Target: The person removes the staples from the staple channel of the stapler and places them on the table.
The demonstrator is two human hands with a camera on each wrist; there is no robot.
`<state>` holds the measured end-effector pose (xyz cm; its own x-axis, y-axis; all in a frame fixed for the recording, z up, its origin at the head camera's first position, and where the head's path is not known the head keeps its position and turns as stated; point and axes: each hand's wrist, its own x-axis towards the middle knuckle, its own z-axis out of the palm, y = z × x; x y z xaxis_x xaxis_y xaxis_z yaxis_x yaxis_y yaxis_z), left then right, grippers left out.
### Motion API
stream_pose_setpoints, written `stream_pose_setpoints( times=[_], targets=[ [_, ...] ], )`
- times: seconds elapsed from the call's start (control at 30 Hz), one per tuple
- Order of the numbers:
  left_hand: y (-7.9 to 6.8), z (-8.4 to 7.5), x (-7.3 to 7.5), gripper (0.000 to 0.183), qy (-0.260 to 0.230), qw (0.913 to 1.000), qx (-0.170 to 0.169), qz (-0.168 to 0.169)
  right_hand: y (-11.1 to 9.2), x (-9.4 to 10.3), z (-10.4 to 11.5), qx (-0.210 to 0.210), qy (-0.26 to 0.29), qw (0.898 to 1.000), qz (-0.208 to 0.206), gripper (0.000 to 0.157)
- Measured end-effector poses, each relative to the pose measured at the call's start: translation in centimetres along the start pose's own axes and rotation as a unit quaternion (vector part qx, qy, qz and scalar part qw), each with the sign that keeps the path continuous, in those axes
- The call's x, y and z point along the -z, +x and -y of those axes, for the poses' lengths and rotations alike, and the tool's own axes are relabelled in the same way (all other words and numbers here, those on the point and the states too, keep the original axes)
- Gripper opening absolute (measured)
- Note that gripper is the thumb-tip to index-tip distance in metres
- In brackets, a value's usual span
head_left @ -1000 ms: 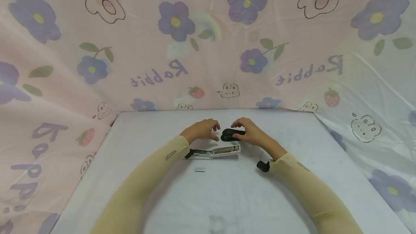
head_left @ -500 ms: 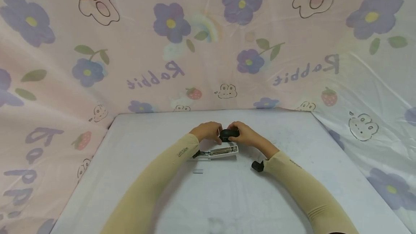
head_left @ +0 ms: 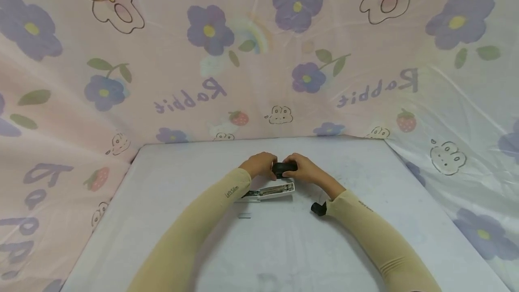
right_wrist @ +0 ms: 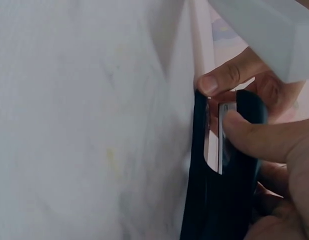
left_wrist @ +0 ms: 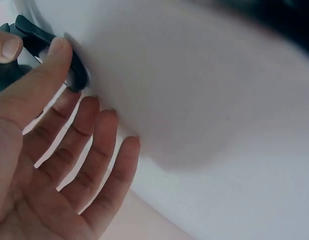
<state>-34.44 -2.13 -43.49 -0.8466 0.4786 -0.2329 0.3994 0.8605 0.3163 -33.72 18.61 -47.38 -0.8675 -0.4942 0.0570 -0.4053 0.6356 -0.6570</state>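
Observation:
A black stapler stands at the back middle of the table, between both hands. My right hand grips its body, and in the right wrist view the thumb lies on the upper arm, beside the metal magazine. From the other side, my left hand pinches the tip of the base with thumb and index finger; its other fingers are spread in the left wrist view. A gap separates the stapler's upper arm from its base. In front lies a white stapler, folded wide apart, partly hidden by the left sleeve.
A short strip of staples lies nearer on the white tabletop. A black camera sits at the right wrist. Patterned cloth hangs behind the table and along its sides.
My left hand has moved right and now holds the tip of the black stapler's base. The right hand has shifted slightly left with the stapler. The white stapler stays in place.

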Motion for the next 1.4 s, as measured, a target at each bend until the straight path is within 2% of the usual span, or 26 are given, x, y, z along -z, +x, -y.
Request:
stream_pose_setpoints(
  times=[0.23, 0.53, 0.93, 1.13, 1.27, 1.4],
  targets=[
    [-0.2, -0.4, -0.1, 0.046, 0.012, 0.9998, -0.005, -0.017, -0.1, 0.1, 0.1, 0.008, 0.009, 1.000, 0.001, 0.035],
    [0.0, -0.4, -0.4, 0.036, -0.009, 0.9997, -0.011, -0.020, -0.2, 0.3, -0.1, 0.009, 0.017, 1.000, -0.004, 0.035],
    [-0.2, -0.6, -0.4, 0.039, -0.013, 0.9993, -0.010, -0.034, -0.3, 0.2, -0.4, -0.005, 0.017, 1.000, -0.018, 0.039],
    [-0.1, -0.3, -0.4, 0.032, -0.019, 0.9994, 0.004, -0.029, -0.4, 0.7, -0.8, -0.032, 0.100, 0.994, -0.022, 0.050],
    [-0.2, -0.2, -0.2, 0.031, -0.016, 0.9996, -0.002, -0.022, -0.5, 0.9, -1.4, -0.021, 0.137, 0.990, -0.014, 0.048],
    [-0.3, -0.4, -0.1, 0.035, 0.008, 0.9998, -0.009, -0.019, -0.6, 1.2, -1.9, -0.003, 0.198, 0.980, -0.016, 0.044]
  ],
)
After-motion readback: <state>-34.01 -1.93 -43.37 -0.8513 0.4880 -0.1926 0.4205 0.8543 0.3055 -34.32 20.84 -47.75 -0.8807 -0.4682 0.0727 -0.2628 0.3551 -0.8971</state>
